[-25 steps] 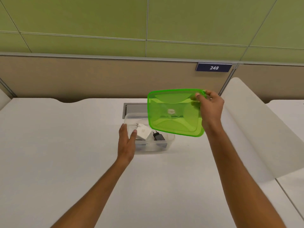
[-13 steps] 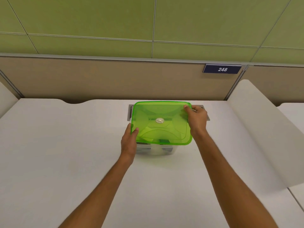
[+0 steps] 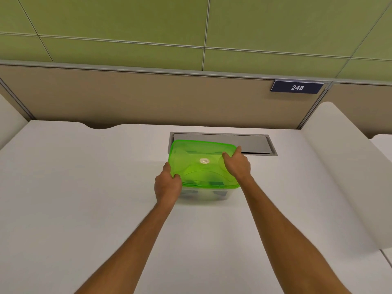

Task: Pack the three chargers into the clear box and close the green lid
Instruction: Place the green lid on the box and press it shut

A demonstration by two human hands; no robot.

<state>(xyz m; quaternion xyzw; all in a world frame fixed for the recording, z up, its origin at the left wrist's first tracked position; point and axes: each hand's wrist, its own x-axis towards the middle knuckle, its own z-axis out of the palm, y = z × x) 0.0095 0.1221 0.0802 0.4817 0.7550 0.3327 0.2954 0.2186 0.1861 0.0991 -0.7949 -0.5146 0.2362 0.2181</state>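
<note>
The translucent green lid lies flat on top of the clear box in the middle of the white desk. My left hand grips the lid's near-left corner, thumb on top, fingers down the box's side. My right hand rests on the lid's right side, its fingers reaching the far-right corner. Through the lid and the box wall I see only dark, blurred shapes of the chargers.
A grey cable hatch is set into the desk just behind the box. Beige partition panels stand behind and at both sides, with a sign reading 248. A white rounded divider rises at the right.
The lid, held tilted in the air by my right hand, came down over the box and now sits flat on it. My left hand moved from the box's side onto the lid's corner.
</note>
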